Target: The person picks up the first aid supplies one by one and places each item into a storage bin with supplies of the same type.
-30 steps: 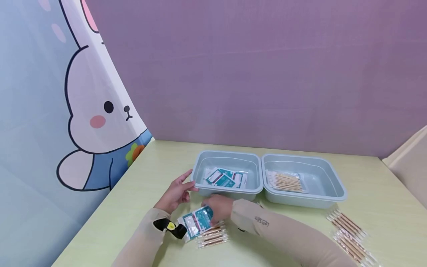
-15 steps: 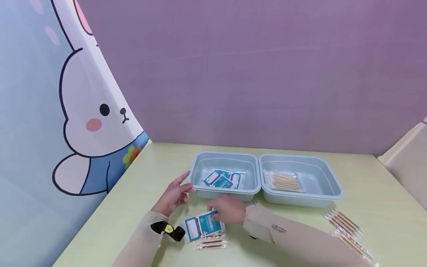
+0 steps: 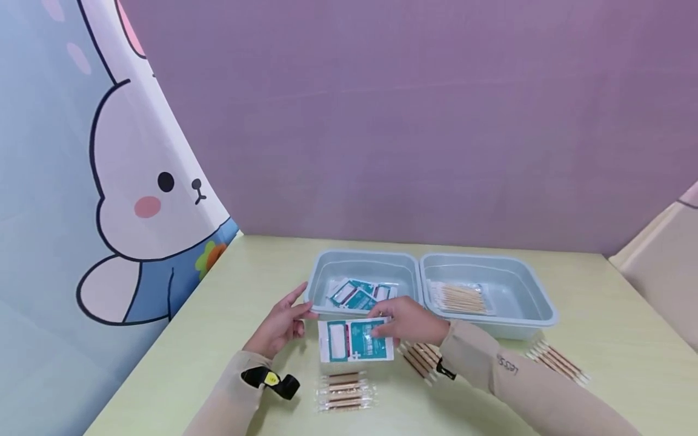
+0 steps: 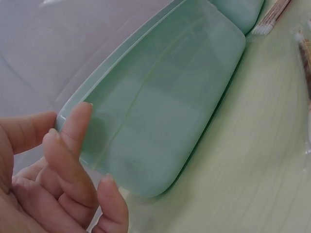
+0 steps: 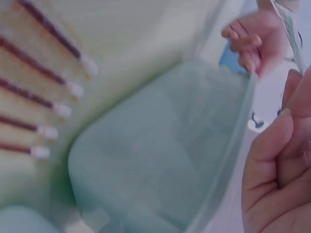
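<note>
My left hand (image 3: 277, 328) holds the front left corner of the left pale blue plastic bin (image 3: 362, 254), thumb and index finger at its rim. In the left wrist view, the other fingers hang loosely curled beside the bin wall (image 4: 165, 116). My right hand (image 3: 411, 322) pinches a flat teal-and-white printed packet (image 3: 338, 342) by its right end, raised before the left bin's front wall. Several similar packets (image 3: 361, 298) lie inside that bin. In the right wrist view, the packet (image 5: 291, 36) shows edge-on above the right fingers (image 5: 269, 141).
The right bin (image 3: 520, 300) stands beside the left one and holds a clear pack of cotton swabs (image 3: 462, 298). Clear packs of brown-stemmed swabs lie on the table: one at front (image 3: 346, 393), one by the right wrist (image 3: 420, 362), another farther right (image 3: 557, 361).
My right hand has lifted the teal-and-white packet off the front swab pack and carried it up and right, to the left bin's front. My left hand stays at the bin corner.
</note>
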The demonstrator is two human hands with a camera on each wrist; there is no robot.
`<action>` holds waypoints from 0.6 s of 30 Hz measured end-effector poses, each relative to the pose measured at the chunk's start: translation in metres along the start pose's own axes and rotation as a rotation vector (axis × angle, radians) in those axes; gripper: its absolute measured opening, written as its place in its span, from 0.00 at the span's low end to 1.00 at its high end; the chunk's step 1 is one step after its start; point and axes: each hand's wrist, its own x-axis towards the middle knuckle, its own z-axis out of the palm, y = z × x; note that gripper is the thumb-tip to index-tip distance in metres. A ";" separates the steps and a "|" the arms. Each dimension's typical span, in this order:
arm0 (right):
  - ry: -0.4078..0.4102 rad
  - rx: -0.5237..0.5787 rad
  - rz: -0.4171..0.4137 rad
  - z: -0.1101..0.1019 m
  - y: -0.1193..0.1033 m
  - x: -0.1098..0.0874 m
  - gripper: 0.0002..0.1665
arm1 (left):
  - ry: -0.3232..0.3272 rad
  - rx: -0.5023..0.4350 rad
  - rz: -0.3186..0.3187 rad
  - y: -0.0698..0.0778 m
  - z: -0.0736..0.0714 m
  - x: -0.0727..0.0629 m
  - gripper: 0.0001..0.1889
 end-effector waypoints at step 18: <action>0.132 0.121 0.183 -0.042 -0.017 0.024 0.19 | -0.077 -0.078 0.002 -0.001 -0.004 -0.002 0.32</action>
